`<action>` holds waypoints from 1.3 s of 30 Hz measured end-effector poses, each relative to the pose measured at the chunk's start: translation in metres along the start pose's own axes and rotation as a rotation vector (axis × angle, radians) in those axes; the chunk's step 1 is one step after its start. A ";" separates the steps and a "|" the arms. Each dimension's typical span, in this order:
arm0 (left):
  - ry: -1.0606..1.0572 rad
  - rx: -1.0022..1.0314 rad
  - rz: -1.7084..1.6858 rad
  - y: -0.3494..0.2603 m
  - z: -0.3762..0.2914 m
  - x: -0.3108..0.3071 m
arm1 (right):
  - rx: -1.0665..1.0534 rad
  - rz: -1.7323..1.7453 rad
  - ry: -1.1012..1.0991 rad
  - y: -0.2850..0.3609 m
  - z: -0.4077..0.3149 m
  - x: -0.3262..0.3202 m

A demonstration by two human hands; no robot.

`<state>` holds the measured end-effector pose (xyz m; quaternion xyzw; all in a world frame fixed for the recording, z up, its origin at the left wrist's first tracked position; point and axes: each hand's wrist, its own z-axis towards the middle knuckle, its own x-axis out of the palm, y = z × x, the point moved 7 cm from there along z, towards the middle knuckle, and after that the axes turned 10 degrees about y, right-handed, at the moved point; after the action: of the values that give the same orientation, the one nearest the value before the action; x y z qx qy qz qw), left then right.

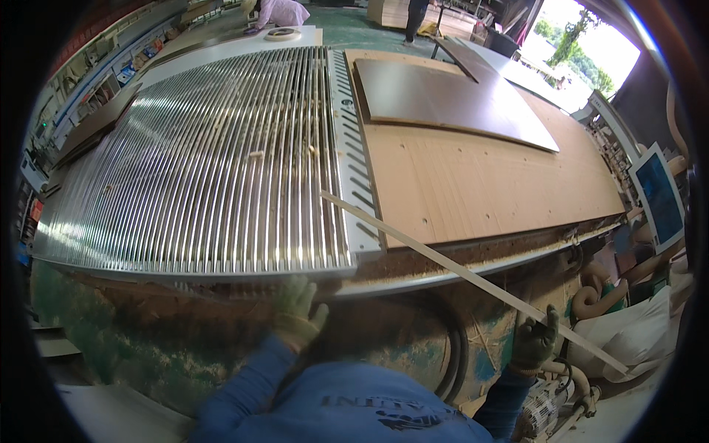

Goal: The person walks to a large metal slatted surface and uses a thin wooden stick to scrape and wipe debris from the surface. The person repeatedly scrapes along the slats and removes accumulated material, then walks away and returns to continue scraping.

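My right hand (534,338), in a dark work glove, grips a long thin strip of board (443,264) near its right-hand part. The strip slants up and left, its far tip over the slatted metal bed (221,188) of a panel-machine table. My left hand (299,310), in a pale glove and slightly blurred, holds nothing; its fingers are spread by the front edge of that bed. On the right, a large wood-faced panel (476,188) lies on the machine, and a smaller glossy brown panel (443,99) rests on top of it.
A slotted pale metal strip (352,149) divides slats from panel. Wood scraps (256,154) lie on the slats. A monitor (659,194), a white sack (620,332) and a motor (540,407) stand at right. Black hoses (457,354) cross the floor. Two people (279,12) are farther back.
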<state>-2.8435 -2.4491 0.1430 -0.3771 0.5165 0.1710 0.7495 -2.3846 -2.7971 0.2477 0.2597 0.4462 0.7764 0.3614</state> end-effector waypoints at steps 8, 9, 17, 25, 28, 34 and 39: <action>0.341 -0.382 -1.105 -0.050 -0.103 0.116 | 0.628 0.663 -0.228 -0.026 -0.069 0.061; 0.349 -0.424 -1.356 -0.044 -0.105 0.128 | 0.688 0.667 -0.272 -0.037 -0.083 0.061; 0.247 -0.519 -1.938 -0.082 -0.112 0.067 | 1.068 0.634 -0.026 -0.098 -0.180 0.078; 0.033 -0.789 -1.774 -0.026 -0.137 0.055 | 1.386 -0.060 0.523 -0.100 -0.245 0.093; -0.012 -0.874 -1.738 0.000 -0.149 0.050 | 0.937 -0.556 0.800 -0.078 -0.229 0.123; -0.019 -1.054 -1.680 0.044 -0.169 0.018 | -0.037 -1.004 1.082 0.000 -0.206 0.260; 0.022 -1.076 -1.703 0.075 -0.169 -0.004 | 0.385 -0.919 1.332 -0.072 -0.262 0.297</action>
<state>-3.0031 -2.5247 0.0863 -0.9105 -0.0639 -0.2145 0.3478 -2.7301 -2.6698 0.0854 -0.4049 0.7534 0.4527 0.2520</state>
